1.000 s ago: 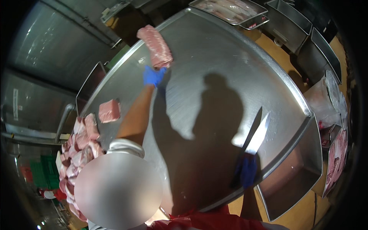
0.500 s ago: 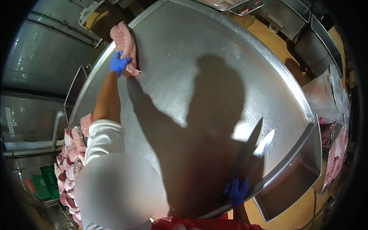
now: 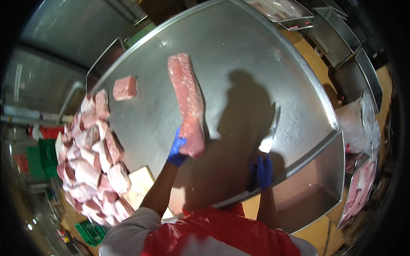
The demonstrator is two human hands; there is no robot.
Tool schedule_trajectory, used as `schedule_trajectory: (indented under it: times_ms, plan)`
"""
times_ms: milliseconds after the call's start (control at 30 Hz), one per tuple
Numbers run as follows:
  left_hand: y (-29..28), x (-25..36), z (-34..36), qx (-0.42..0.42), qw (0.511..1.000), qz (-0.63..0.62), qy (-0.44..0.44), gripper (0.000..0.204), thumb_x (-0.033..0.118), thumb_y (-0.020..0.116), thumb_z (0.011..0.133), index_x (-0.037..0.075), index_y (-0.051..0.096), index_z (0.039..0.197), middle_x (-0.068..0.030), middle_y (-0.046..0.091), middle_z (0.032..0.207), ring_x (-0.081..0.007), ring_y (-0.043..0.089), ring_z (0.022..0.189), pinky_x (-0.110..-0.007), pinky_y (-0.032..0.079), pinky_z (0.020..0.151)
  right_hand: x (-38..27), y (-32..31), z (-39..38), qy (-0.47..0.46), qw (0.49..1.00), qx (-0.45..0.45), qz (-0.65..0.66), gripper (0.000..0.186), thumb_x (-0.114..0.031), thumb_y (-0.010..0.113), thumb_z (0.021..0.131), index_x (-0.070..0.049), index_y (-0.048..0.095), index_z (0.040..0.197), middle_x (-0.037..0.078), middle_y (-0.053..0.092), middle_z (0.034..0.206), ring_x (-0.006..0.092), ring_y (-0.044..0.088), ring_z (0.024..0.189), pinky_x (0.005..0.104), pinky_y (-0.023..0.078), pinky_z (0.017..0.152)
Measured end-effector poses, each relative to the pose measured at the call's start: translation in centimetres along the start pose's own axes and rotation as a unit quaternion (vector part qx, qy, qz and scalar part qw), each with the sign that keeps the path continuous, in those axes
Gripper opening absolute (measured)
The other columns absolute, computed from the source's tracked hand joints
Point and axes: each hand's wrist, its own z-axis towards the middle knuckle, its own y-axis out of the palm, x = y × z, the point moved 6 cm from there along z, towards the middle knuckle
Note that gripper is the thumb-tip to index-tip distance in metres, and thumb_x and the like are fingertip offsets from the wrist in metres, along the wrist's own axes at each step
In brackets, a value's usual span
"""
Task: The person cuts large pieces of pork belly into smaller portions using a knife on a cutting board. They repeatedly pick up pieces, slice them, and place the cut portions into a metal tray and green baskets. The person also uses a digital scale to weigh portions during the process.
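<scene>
Head view: Two blue-gloved hands work over one broad steel table [image 3: 239, 42]. The left hand [image 3: 177, 149] is closed around the near end of one long piece of meat [image 3: 186, 94], which lies on the table at center-left, stretching away from the wearer. The right hand [image 3: 263, 170], fingers curled tight, grips one knife [image 3: 270, 136], its blade pointing away from the body. One block of meat [image 3: 125, 88] sits apart at upper left; below it, a heap of cut pieces [image 3: 89, 155] overlaps too closely for a sure count. One pale board [image 3: 140, 183] juts out beside the heap. One red apron [image 3: 213, 226] shows at the lower edge.
</scene>
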Motion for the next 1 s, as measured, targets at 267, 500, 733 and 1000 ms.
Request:
schedule_trajectory:
  times_ms: [267,500,733,1000]
  plan:
    - [0.4,-6.0,-27.4,-0.079,0.983,-0.139,-0.093,0.069,0.023,0.064,0.086,0.006,0.037,0.148,-0.0107,0.054,0.135,-0.0213,0.054,0.122,-0.036,0.044,0.105,4.5,14.7,-5.3,0.037,0.983,-0.174,-0.041,0.038,-0.024,0.052,0.104,0.0,0.052,0.134,0.009,0.062,0.119,0.0178,0.059,0.107,0.0348,0.047,0.096]
    - [-6.1,-3.6,-41.5,-0.087,0.983,-0.158,0.008,0.075,0.019,0.068,0.083,0.006,0.035,0.149,-0.0098,0.05,0.14,-0.0181,0.05,0.127,-0.035,0.04,0.108,6.6,23.4,-13.8,0.06,0.916,-0.39,0.078,0.042,-0.032,0.052,0.102,-0.007,0.052,0.136,0.01,0.061,0.126,0.023,0.059,0.11,0.0358,0.048,0.096]
    - [-7.4,-9.1,-43.6,-0.093,0.943,-0.296,0.124,0.065,0.009,0.067,0.084,0.006,0.042,0.144,-0.0108,0.056,0.135,-0.0237,0.055,0.123,-0.038,0.044,0.104,0.8,41.4,-26.6,0.094,0.792,-0.601,-0.059,0.053,-0.023,0.056,0.1,-0.002,0.039,0.145,0.018,0.051,0.143,0.0292,0.057,0.124,0.0466,0.049,0.102]
    - [-16.5,-6.6,-47.6,0.096,0.863,0.457,0.19,0.026,0.014,0.063,0.089,-0.001,0.067,0.11,-0.0189,0.07,0.103,-0.0279,0.069,0.094,-0.037,0.054,0.084,-3.2,36.6,-23.9,-0.075,0.774,-0.534,-0.332,0.052,-0.025,0.058,0.1,0.002,0.043,0.142,0.017,0.058,0.134,0.0284,0.058,0.122,0.0452,0.055,0.093]
